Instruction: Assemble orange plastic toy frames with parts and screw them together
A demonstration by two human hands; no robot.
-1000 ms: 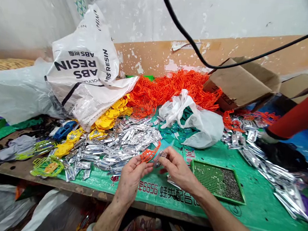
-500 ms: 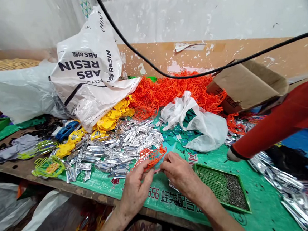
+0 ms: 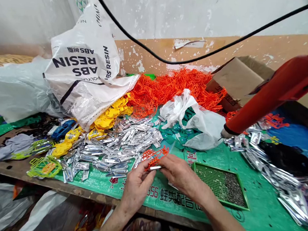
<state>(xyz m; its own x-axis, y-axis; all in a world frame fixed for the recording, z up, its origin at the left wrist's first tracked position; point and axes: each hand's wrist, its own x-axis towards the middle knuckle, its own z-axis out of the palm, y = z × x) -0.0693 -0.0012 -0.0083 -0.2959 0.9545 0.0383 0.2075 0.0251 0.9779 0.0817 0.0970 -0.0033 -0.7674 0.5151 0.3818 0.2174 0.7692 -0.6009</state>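
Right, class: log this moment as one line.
left hand: pinching orange lattice frame | right hand: at frame's edge | between: silvery piece | nearby: green grid tray

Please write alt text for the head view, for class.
Two hands hold an orange frame and a silver piece above a green sheet. Beyond are a silver pile, orange pile and white sack; a green tray is at right.

Orange openwork plastic frame [image 3: 157, 158], centre: smooth. Silvery oblong pieces [image 3: 124, 141], centre left: shiny, metal-like. Green flat plastic sheet [image 3: 262, 213], lower right: glossy. Brown cardboard box [image 3: 235, 79]: matt.
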